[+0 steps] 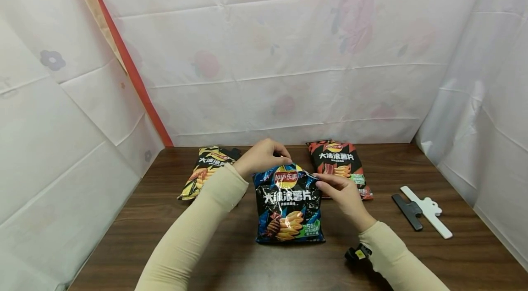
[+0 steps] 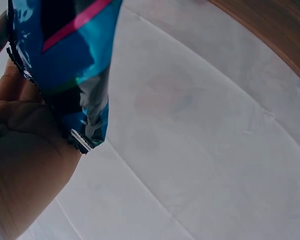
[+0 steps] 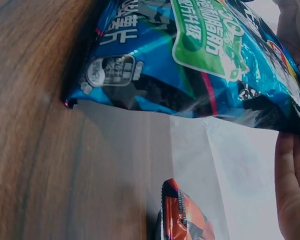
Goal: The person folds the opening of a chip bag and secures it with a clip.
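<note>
A blue and black Lay's potato chip bag (image 1: 290,204) stands upright at the middle of the table, its printed front facing me. My left hand (image 1: 264,157) pinches its top edge near the middle from above. At the bag's upper right corner, my right hand (image 1: 343,195) pinches the edge between thumb and fingers. The left wrist view has the bag's blue side (image 2: 82,60) against the left palm (image 2: 32,145). From the right wrist, the bag's lower corner (image 3: 110,75) appears close to the wooden tabletop, with fingers (image 3: 290,165) behind its upper part.
A yellow and black chip bag (image 1: 202,174) lies at the back left, partly behind my left arm. Behind my right hand lies a red and black chip bag (image 1: 336,158). A black clip (image 1: 407,212) and a white clip (image 1: 429,211) lie on the right. Printed white cloth (image 1: 264,62) encloses the table.
</note>
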Tool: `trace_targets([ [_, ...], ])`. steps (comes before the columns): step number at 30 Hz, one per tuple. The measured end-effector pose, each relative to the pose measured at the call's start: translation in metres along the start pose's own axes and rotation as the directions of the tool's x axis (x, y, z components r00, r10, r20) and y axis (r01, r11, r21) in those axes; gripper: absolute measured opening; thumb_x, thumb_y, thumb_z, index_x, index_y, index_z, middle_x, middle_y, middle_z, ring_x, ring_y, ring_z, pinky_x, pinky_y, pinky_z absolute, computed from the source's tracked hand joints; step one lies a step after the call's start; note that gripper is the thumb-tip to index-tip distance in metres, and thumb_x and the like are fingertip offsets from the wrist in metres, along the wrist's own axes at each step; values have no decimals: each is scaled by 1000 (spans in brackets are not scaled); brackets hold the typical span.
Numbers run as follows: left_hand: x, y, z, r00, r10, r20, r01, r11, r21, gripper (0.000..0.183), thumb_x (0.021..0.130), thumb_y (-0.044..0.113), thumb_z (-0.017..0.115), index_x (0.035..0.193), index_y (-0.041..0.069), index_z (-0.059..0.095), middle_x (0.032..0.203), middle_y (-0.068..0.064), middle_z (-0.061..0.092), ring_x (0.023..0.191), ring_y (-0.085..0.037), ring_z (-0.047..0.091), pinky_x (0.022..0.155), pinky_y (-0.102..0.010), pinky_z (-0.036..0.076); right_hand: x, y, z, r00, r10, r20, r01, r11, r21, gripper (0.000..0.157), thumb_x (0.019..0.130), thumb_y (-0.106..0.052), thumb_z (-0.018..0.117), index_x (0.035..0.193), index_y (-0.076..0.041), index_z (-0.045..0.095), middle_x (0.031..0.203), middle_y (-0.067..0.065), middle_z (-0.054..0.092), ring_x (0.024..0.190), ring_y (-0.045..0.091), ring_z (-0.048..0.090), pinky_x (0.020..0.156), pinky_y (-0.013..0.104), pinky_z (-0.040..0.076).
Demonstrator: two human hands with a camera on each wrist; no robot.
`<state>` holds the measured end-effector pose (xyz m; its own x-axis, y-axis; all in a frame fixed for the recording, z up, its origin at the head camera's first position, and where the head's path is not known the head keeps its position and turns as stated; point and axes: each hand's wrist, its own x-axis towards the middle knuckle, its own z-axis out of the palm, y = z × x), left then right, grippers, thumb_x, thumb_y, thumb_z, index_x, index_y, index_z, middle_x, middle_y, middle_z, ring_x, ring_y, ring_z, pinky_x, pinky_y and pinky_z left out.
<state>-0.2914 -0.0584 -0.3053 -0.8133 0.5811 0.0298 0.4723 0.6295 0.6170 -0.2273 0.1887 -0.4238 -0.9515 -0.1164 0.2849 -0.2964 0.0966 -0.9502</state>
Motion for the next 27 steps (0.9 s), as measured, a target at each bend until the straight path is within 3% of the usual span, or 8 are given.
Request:
trace_targets([
  [3, 0, 1, 0, 1000, -2, 1, 2, 1000, 0, 12, 94, 25, 67, 95, 18, 77, 88, 2, 71, 59, -12, 42, 59, -27, 37, 3, -2, -1, 1000, 0, 7, 0, 999, -33, 33, 99, -17, 59, 122, 5, 66, 109, -23, 68, 99, -2, 64, 81, 25, 56],
  [9, -1, 1, 0, 1000, 1, -4, -1, 1000, 2, 13, 94, 25, 67, 96, 17, 77, 93, 1, 72, 63, -12, 47, 62, -27, 39, 13, -11, -3, 998, 57, 22, -57, 998, 3, 45, 104, -28, 50, 121, 11, 64, 103, -19, 71, 94, 2, 68, 79, 27, 58],
  [16, -1, 0, 1, 1000, 9, -10, -9, 1000, -2, 12, 94, 25, 67, 96, 18, 77, 95, 1, 73, 62, -12, 46, 62, -27, 39, 21, -20, -4, 992, 95, 80, -86, 990, -109, 44, 101, -35, 54, 122, 2, 67, 121, 9, 70, 103, -1, 65, 82, 24, 56],
  [21, 0, -1, 1, 1000, 22, -13, -22, 1000, 0, 11, 94, 24, 68, 96, 18, 77, 95, 2, 73, 65, -12, 50, 63, -27, 41, 22, -20, -4, 986, 117, 116, -90, 972, -216, 38, 101, -33, 56, 123, -5, 69, 127, 17, 65, 103, 8, 64, 81, 37, 57],
  [23, 0, -2, 1, 1000, 26, -12, -26, 1000, 3, 11, 94, 24, 68, 96, 18, 77, 96, 2, 73, 67, -12, 52, 65, -27, 42, 22, -20, -3, 983, 138, 125, -107, 969, -223, 37, 100, -32, 57, 122, -5, 69, 127, 18, 65, 86, 12, 64, 80, 44, 57],
  [27, 0, -1, 1, 1000, 30, -4, -30, 999, 16, 11, 94, 24, 68, 96, 18, 77, 97, 1, 73, 73, -15, 57, 66, -28, 44, 20, -19, -3, 976, 165, 144, -128, 963, -236, 37, 97, -32, 62, 120, -4, 70, 125, 19, 64, 82, 16, 60, 79, 49, 55],
])
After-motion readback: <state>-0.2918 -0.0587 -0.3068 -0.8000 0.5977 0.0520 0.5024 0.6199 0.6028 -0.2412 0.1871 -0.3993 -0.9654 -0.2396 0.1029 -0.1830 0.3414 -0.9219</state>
